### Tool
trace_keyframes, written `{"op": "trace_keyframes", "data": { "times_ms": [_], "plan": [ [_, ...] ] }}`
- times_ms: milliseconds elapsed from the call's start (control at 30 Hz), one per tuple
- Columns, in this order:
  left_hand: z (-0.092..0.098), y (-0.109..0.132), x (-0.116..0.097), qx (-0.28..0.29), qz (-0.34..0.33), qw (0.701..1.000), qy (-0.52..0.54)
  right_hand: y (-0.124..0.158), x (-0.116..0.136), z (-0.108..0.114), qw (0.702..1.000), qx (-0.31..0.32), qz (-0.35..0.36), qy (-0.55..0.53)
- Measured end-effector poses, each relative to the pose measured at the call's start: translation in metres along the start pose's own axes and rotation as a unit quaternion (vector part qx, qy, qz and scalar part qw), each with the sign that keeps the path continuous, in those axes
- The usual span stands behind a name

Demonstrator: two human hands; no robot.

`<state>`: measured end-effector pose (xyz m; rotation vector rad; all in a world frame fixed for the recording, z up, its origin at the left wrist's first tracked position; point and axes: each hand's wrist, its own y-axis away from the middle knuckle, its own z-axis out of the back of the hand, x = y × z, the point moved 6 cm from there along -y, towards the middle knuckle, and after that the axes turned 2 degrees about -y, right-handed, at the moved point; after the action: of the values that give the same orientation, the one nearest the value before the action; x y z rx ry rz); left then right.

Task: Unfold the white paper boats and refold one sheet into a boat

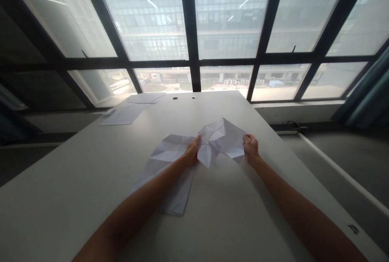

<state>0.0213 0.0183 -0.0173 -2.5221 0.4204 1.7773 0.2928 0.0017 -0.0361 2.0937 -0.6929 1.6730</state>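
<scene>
Between my two hands is a creased white sheet of paper (226,140), raised off the table and bent along many fold lines. My left hand (192,151) pinches its left edge, with the thumb on top. At the right edge my right hand (251,147) is closed on the same sheet, its fingers curled around the border. Under my left wrist lie more white papers (170,150) with fold creases, resting on the table and partly hidden by my left forearm.
A white table (100,185) stretches toward a dark-framed window (191,31). Several flat white sheets (124,114) lie at its far left. Two round holes (175,98) sit near the far edge. A pale bar (343,172) runs along the floor at right, below a blue curtain (364,91).
</scene>
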Motion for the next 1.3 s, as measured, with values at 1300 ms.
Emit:
{"op": "trace_keyframes", "data": {
  "times_ms": [1300],
  "plan": [
    [0.004, -0.007, 0.003, -0.021, -0.117, 0.976, -0.180, -0.048, 0.018, 0.058, 0.975, -0.117, 0.104, 0.159]
  ]
}}
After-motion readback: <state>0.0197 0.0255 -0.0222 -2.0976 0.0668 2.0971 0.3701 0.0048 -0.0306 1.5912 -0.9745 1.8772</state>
